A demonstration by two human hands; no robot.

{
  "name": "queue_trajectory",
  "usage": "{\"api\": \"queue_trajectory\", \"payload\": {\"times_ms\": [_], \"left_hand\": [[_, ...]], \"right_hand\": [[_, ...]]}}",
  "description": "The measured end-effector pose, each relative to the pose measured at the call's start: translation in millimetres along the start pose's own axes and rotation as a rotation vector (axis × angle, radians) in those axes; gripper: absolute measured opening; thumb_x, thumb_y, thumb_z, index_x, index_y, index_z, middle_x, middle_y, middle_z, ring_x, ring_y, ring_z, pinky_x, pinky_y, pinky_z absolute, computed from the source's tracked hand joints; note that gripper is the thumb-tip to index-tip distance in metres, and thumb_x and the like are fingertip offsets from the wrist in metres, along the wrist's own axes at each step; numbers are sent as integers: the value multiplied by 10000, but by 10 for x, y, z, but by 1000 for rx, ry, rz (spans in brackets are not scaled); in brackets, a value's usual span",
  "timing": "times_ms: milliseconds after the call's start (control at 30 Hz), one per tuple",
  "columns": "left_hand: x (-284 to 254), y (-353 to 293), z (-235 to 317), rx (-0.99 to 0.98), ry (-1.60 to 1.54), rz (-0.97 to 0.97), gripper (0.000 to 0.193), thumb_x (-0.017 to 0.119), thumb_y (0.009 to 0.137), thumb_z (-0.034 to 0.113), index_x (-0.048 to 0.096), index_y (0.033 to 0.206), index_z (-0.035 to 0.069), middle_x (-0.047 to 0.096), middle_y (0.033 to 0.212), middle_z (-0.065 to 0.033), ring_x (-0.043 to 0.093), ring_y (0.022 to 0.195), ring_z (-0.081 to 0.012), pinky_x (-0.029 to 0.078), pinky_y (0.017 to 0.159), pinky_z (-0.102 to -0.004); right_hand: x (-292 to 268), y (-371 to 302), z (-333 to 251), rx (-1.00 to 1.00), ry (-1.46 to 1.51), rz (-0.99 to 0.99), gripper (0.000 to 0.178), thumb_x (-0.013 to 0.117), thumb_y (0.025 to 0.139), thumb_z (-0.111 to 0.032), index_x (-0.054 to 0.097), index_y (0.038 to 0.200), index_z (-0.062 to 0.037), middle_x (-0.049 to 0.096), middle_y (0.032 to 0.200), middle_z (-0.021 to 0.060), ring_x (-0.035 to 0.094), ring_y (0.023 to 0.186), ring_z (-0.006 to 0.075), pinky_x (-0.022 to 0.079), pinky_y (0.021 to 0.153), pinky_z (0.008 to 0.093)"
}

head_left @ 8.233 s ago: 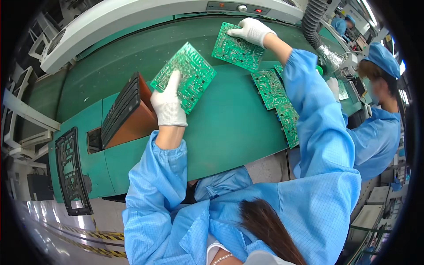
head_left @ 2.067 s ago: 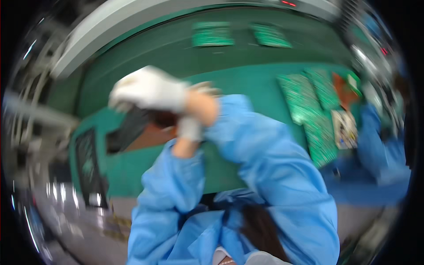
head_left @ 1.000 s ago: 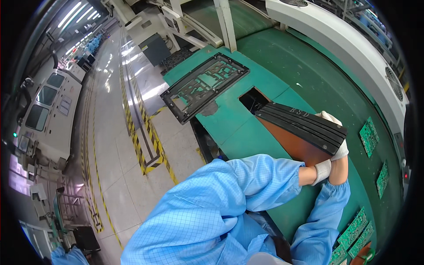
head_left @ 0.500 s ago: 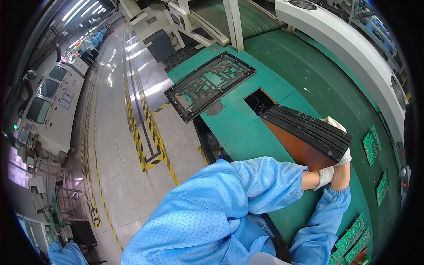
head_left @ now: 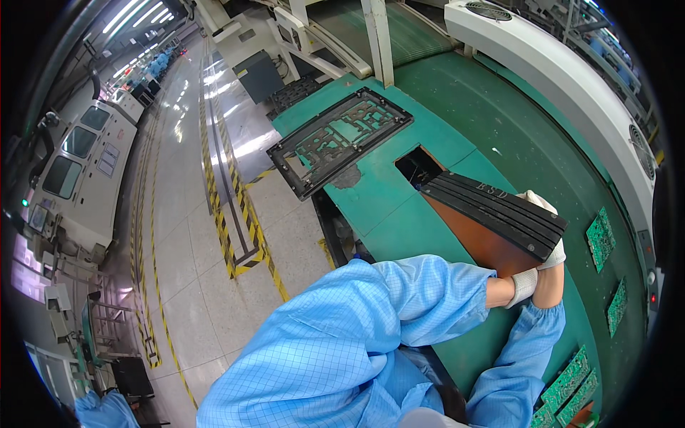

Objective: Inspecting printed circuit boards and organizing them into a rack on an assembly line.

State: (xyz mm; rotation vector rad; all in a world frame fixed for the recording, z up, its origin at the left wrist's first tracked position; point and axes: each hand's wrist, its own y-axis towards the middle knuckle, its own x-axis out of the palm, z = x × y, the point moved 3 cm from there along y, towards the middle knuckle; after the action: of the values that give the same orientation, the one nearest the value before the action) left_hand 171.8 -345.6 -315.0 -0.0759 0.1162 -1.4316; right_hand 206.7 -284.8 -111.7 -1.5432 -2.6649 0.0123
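A black box-like unit point(head_left: 492, 209) with a ridged top and a brown side panel point(head_left: 467, 239) stands on the green tabletop, beside a rectangular cutout point(head_left: 419, 166). Both my hands wear white gloves and reach around its right end. My right hand point(head_left: 556, 251) lies against that end, with part of the glove showing behind the top edge; its fingers are mostly hidden. Only the cuff of my left hand point(head_left: 525, 285) shows, at the foot of the brown panel by my right wrist. The unit and the right wrist hide the rest.
A black fixture frame point(head_left: 284, 173) with cut-out shapes lies on the table's far left part. Green circuit boards point(head_left: 601, 239) lie on the green belt at right, and several more at lower right. A white curved machine housing point(head_left: 556, 60) runs along the far right.
My view has shifted very slightly. Both hands stay in place around the right end of the black unit.
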Motion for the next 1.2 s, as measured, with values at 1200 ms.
{"api": "queue_trajectory", "payload": {"times_ms": [1200], "left_hand": [[127, 198, -295, -212, -158, 49, 354, 312, 1112, 233, 602, 1287, 129, 596, 1229, -61, 563, 1140, -171, 484, 992, -286]], "right_hand": [[-31, 13, 21, -41, -25, 11, 379, 624, 1045, -332, 726, 1041, 33, 714, 883, 50, 642, 769, 107, 553, 699, 255]]}}
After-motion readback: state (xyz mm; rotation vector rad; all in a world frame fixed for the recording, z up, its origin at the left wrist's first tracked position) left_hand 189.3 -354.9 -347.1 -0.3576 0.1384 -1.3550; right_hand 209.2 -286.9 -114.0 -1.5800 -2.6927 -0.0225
